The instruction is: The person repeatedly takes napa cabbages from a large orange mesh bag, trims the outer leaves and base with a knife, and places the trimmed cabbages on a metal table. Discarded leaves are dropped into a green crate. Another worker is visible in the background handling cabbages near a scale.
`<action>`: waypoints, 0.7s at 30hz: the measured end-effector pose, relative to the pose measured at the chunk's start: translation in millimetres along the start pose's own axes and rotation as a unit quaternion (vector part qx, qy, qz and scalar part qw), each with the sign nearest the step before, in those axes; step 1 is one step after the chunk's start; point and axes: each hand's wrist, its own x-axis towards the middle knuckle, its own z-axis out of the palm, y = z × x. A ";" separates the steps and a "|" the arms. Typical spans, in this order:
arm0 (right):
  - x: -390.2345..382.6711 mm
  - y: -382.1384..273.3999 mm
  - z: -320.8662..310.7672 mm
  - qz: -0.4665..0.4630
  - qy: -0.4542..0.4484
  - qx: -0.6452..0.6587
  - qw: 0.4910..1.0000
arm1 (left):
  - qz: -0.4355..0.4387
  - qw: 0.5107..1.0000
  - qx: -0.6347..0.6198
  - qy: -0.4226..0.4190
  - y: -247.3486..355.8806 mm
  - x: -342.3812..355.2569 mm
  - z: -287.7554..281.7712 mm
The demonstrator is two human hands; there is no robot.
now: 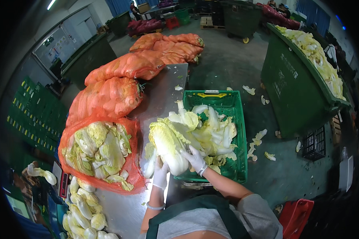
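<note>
A napa cabbage (pixel 166 145) with pale yellow leaves and a white base is held between my two gloved hands over the metal table. My left hand (pixel 160 176) supports its base from below, with part of the fingers hidden behind it. My right hand (pixel 195 160) presses its fingers against the cabbage's right side. Just right of it, a green crate (pixel 243 147) contains a heap of loose cabbage leaves (pixel 217 129). To the left, an open orange mesh sack (pixel 136 159) is full of whole cabbages (pixel 95 145).
More filled orange sacks (pixel 107 97) line the table's left side. Trimmed cabbages (pixel 83 209) pile up at the lower left, near another person's gloved hand (pixel 31 169). A large green bin (pixel 285 87) heaped with leaves stands right. Leaf scraps (pixel 257 139) litter the floor.
</note>
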 end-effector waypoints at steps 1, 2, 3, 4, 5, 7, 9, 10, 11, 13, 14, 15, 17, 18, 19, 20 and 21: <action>-1.6 3.2 -0.4 -0.019 -0.002 0.008 1.000 | 0.007 1.000 0.000 -0.019 -0.6 0.9 -1.7; -5.2 3.4 2.7 -0.036 -0.004 0.018 0.999 | 0.012 0.999 0.002 -0.037 -1.6 0.6 -5.5; -7.9 4.5 2.9 -0.037 0.003 0.010 0.999 | 0.004 0.999 -0.001 -0.033 -4.0 1.9 -7.7; -9.8 7.7 3.1 -0.029 0.012 0.009 0.999 | -0.005 1.000 -0.003 -0.029 -6.8 2.5 -10.1; -11.0 10.7 2.7 -0.024 0.022 0.008 0.999 | 0.001 0.999 -0.026 -0.031 -8.3 2.2 -7.7; -8.2 20.9 -4.0 0.021 0.045 -0.007 0.999 | -0.006 0.996 -0.087 -0.029 -4.8 -4.9 -8.4; -9.6 12.9 -0.6 0.009 0.049 -0.039 0.998 | -0.046 0.963 -0.258 -0.066 3.6 -14.4 -4.9; -10.4 10.5 0.7 0.003 0.051 -0.055 0.997 | -0.065 0.934 -0.340 -0.082 5.2 -17.3 -4.8; -9.0 11.9 0.3 0.006 0.040 -0.099 0.994 | -0.063 0.943 -0.309 -0.108 4.5 -21.2 -6.7; -11.8 14.0 1.8 -0.021 0.035 -0.099 0.994 | -0.029 0.977 -0.194 -0.083 2.3 -18.6 0.5; -12.8 6.5 4.2 -0.035 0.027 -0.101 0.994 | -0.007 0.988 -0.138 -0.067 2.1 -18.5 3.4; -12.7 -7.0 6.8 0.017 0.014 0.004 1.000 | -0.055 0.981 -0.182 -0.041 -5.3 -13.2 -6.2; -0.2 -23.6 -7.9 0.072 0.037 0.022 0.996 | -0.122 0.895 -0.396 -0.167 -12.0 -12.2 -15.7; 6.8 -31.2 -19.2 0.097 0.062 0.040 0.993 | -0.154 0.826 -0.492 -0.228 -9.7 -12.3 -14.5; 18.4 -24.4 -33.5 0.033 0.074 0.014 0.997 | -0.184 0.802 -0.542 -0.171 -8.1 -15.9 -9.5; 30.6 -13.9 -51.4 -0.031 0.087 -0.013 0.996 | -0.170 0.812 -0.526 -0.185 -5.5 -16.8 -5.6; 33.9 -16.8 -68.3 -0.156 0.155 -0.405 0.887 | -0.155 0.822 -0.513 -0.195 -4.9 -17.4 -3.7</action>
